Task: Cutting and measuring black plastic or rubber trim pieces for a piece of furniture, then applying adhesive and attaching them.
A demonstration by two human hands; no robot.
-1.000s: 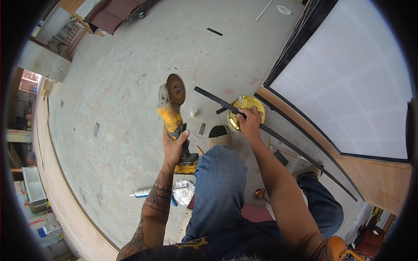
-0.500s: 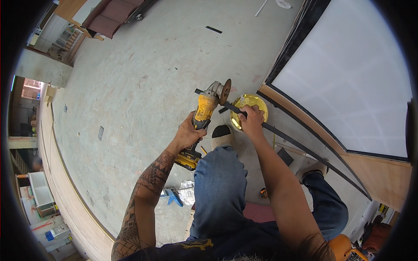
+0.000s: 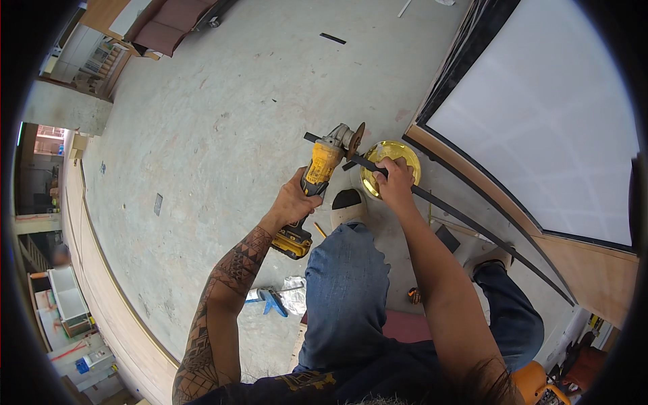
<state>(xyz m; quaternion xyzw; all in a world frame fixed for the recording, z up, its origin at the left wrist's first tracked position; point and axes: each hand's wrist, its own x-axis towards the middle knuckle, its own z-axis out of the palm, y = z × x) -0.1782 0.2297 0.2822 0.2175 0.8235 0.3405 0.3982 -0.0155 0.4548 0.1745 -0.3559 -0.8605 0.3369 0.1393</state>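
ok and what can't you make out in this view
In the head view:
Black strip: one stretch hidden behind the grinder, another under the right hand.
Left hand: most fingers hidden behind the grinder.
Round gold object: middle covered by right hand and strip.
Maroon seat: cut off by top edge.
Whether the disc touches the strip: too edge-on to tell.

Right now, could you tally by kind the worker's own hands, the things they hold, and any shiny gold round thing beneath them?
Hands: 2 (left hand, right hand)
Power tools held: 1 (yellow-and-black grinder, left hand)
Long strips held: 1 (black strip, right hand)
Gold round things: 1 (gold disc-shaped object)
Total: 5
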